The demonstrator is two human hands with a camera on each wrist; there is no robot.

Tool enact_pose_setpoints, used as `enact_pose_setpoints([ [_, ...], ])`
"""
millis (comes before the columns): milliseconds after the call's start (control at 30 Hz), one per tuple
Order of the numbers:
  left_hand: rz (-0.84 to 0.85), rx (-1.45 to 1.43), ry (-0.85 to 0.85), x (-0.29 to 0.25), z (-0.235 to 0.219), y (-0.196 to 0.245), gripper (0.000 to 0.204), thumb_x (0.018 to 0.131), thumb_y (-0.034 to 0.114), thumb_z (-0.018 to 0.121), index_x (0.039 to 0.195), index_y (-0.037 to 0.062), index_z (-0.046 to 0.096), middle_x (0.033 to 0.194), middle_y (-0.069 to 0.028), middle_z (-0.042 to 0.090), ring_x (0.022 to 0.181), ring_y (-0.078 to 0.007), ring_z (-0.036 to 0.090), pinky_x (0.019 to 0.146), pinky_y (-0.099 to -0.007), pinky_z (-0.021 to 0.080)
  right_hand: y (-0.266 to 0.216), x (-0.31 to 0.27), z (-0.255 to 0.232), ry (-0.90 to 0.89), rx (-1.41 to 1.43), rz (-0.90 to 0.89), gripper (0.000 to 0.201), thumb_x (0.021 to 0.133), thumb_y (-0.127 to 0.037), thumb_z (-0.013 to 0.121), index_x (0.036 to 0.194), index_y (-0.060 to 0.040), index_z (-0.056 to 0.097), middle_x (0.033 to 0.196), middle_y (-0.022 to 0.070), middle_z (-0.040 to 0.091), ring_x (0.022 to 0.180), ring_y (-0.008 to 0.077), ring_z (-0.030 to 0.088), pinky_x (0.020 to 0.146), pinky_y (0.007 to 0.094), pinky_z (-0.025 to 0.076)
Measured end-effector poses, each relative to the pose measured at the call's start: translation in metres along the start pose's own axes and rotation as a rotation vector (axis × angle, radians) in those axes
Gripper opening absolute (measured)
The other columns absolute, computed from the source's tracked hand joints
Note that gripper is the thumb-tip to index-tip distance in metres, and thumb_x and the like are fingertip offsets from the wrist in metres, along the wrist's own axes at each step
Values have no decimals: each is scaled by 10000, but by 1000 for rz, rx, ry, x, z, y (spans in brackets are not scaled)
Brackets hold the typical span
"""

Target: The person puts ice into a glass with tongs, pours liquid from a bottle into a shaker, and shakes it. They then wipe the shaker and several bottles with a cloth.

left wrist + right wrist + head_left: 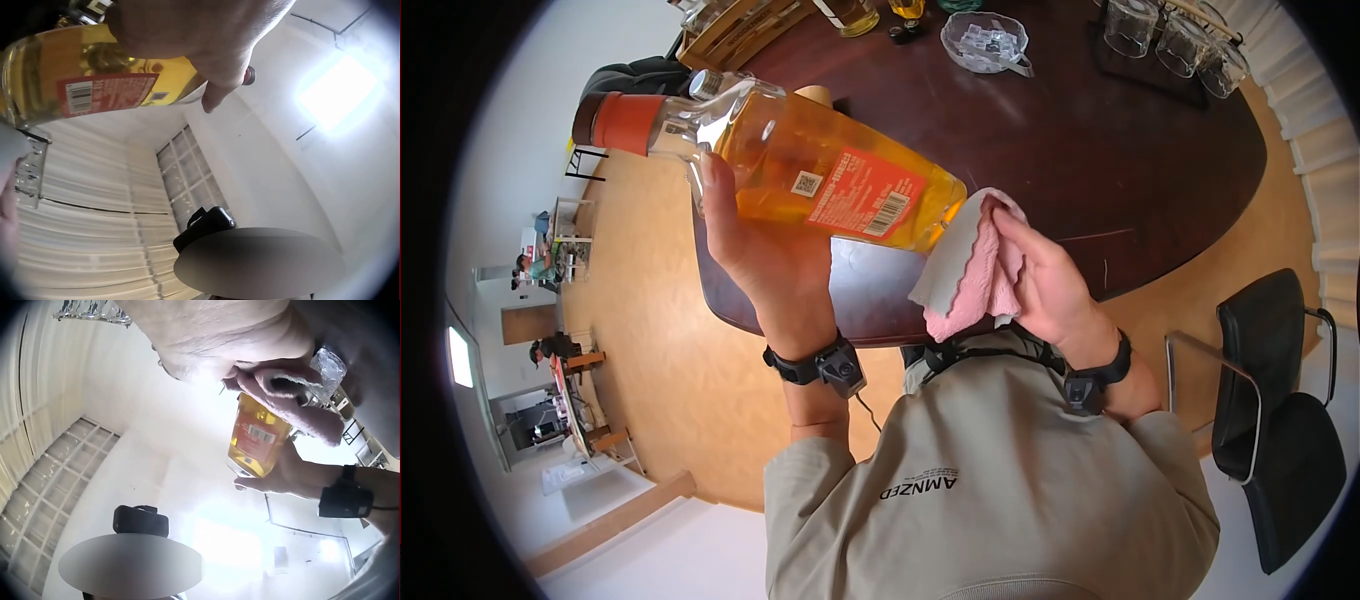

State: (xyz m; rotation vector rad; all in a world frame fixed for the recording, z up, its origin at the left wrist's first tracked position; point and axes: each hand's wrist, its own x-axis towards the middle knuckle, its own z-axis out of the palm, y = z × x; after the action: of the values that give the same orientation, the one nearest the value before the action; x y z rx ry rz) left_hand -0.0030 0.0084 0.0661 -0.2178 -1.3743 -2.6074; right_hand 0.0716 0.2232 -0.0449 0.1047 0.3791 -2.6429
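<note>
A glass bottle (820,150) of amber liquid lies tilted across my left hand (775,270), its orange-red cap pointing left and its base to the right. The left thumb wraps over the side near the neck; the other fingers are hidden behind the glass. A red label with a barcode (79,97) faces up in the head view. My right hand (1055,285) pinches a pink cloth (985,270) with a grey underside, right at the bottle's base. In the right wrist view the folded cloth (300,412) overlaps the end of the bottle (259,437).
A dark wooden table (1090,160) spreads ahead. On it stand a clear bowl (975,60) of ice-like cubes with tongs, a rack of upturned glasses (1180,45), another bottle (850,15) and a wooden crate (745,35). A black chair (1270,400) is at the right.
</note>
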Motion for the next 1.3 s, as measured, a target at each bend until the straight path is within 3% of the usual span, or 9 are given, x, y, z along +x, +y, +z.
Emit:
enact_pose_setpoints([
  [400, 19, -52, -51, -7, 4, -6, 594, 1057, 409, 585, 1510, 38, 483, 1454, -237, 604, 1307, -315, 606, 1126, -480, 457, -2, 6, -12, -4, -108, -36, 346, 1143, -325, 427, 1390, -109, 536, 1298, 63, 657, 1227, 170, 644, 1089, 366, 499],
  [500, 51, -39, -58, -7, 4, -8, 605, 1056, 410, 585, 1519, 37, 471, 1442, -248, 607, 1300, -319, 612, 1128, -479, 459, -24, 5, 27, 41, -152, -96, 337, 1148, -324, 423, 1377, -108, 544, 1300, 59, 662, 1240, 188, 646, 1110, 386, 500],
  [600, 42, 31, -45, -6, 2, -7, 611, 1076, 507, 532, 1509, 78, 487, 1454, -147, 575, 1338, -309, 562, 1130, -509, 464, -2, 5, 10, 24, -19, -44, 353, 1147, -316, 442, 1429, -120, 523, 1411, 54, 617, 1317, 192, 600, 1158, 389, 457],
  [833, 55, 31, 15, -6, -4, -7, 635, 1065, 524, 541, 1508, 71, 489, 1444, -146, 584, 1328, -314, 572, 1123, -516, 470, -14, 13, 0, -6, 5, -28, 312, 1143, -297, 448, 1387, -130, 550, 1373, 60, 640, 1274, 210, 627, 1129, 406, 477],
  [967, 16, -115, -18, -7, -13, -10, 592, 1054, 393, 589, 1514, 37, 481, 1423, -154, 622, 1309, -290, 600, 1113, -481, 466, -23, 12, 19, 60, 48, -101, 350, 1135, -289, 443, 1383, -73, 561, 1422, 119, 630, 1332, 294, 605, 1169, 491, 464],
  [1067, -21, -102, -21, -10, -17, -16, 614, 1038, 393, 610, 1513, 29, 474, 1426, -148, 613, 1324, -296, 590, 1123, -491, 465, -21, 6, 28, 306, -68, -183, 346, 1139, -294, 441, 1375, -84, 582, 1169, 56, 701, 1081, 197, 690, 1023, 382, 540],
  [1133, -33, -87, -40, -13, -21, -20, 633, 1025, 400, 625, 1510, 24, 472, 1433, -147, 607, 1332, -301, 586, 1124, -495, 469, -18, 2, 11, 68, -558, -114, 435, 1147, -276, 419, 1489, -31, 525, 897, 16, 668, 773, 113, 638, 804, 290, 553],
  [1233, -79, -84, -72, -16, -31, -28, 714, 963, 413, 684, 1512, 13, 465, 1457, -162, 585, 1351, -313, 575, 1123, -502, 479, 2, 4, 26, 24, -788, -256, 496, 1150, -261, 415, 1569, 2, 449, 731, -36, 557, 625, 46, 495, 642, 236, 482],
  [1300, -48, 46, -249, -16, -34, -35, 918, 936, 548, 672, 1597, 2, 344, 1517, -216, 526, 1403, -374, 529, 1173, -532, 440, 4, 3, 48, 43, -884, -240, 508, 1118, -173, 459, 1584, 24, 412, 1011, 71, 683, 764, 99, 607, 794, 276, 544],
])
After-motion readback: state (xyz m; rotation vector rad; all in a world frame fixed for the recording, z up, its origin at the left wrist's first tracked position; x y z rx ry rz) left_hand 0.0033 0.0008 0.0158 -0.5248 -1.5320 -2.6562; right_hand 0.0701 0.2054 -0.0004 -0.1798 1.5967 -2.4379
